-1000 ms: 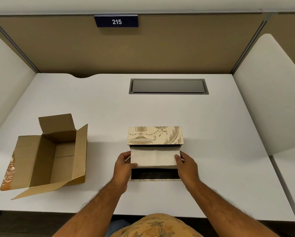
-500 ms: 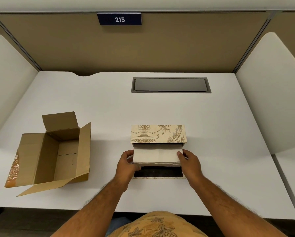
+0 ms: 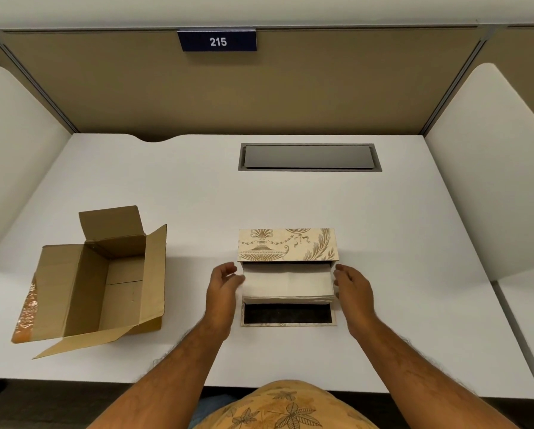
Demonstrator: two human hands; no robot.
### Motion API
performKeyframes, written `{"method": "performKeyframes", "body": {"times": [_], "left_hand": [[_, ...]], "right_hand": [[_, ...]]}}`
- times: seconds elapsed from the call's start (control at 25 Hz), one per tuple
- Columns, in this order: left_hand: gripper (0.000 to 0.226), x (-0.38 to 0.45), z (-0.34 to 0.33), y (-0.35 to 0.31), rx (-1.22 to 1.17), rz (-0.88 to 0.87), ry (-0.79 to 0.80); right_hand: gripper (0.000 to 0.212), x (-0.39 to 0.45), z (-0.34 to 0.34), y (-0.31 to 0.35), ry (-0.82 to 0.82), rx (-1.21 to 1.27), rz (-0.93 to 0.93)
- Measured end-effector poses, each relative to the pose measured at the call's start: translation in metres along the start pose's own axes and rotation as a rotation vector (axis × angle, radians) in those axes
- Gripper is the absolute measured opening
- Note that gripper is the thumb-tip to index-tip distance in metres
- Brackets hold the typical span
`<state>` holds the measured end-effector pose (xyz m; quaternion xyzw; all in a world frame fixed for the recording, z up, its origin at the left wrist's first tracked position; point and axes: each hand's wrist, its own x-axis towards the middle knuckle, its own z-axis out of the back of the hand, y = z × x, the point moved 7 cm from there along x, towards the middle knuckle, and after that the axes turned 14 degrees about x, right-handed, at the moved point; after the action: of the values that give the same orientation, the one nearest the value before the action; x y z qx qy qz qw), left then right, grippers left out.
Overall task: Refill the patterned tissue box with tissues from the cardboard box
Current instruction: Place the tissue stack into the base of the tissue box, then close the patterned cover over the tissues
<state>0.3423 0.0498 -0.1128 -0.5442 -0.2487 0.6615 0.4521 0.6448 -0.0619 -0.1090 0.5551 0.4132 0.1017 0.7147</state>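
Pale tissues [image 3: 287,283] sit in the tissue box [image 3: 287,246] at desk centre, released: left hand [image 3: 224,284] at nine o'clock, right hand [image 3: 352,284] at three, both loosely open. Next, probably shutting its flap. Cardboard box [image 3: 105,274] looks empty at nine.

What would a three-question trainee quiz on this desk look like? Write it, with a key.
1. True or false: the cardboard box still holds tissues.
2. Where does the tissue stack sit? A) in the open patterned tissue box B) in the cardboard box C) on the bare desk
3. Fill in: the left hand and right hand are at the two ____ of the stack.

Key: 1 false, it looks empty; 2 A; 3 ends.
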Motion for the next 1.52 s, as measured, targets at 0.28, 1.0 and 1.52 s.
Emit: {"method": "performKeyframes", "body": {"times": [0.28, 1.0, 1.52], "left_hand": [[0.017, 0.032, 0.011, -0.064, 0.163, -0.069, -0.117], [0.004, 0.007, 0.025, -0.04, 0.193, -0.06, 0.002], [0.008, -0.029, 0.034, 0.023, 0.308, 0.044, 0.099]], "right_hand": [[0.023, 0.025, -0.006, 0.06, -0.054, -0.041, 0.145], [0.006, -0.002, 0.017, 0.053, 0.114, -0.136, 0.079], [0.01, -0.035, 0.043, -0.001, 0.187, -0.353, 0.092]]}}
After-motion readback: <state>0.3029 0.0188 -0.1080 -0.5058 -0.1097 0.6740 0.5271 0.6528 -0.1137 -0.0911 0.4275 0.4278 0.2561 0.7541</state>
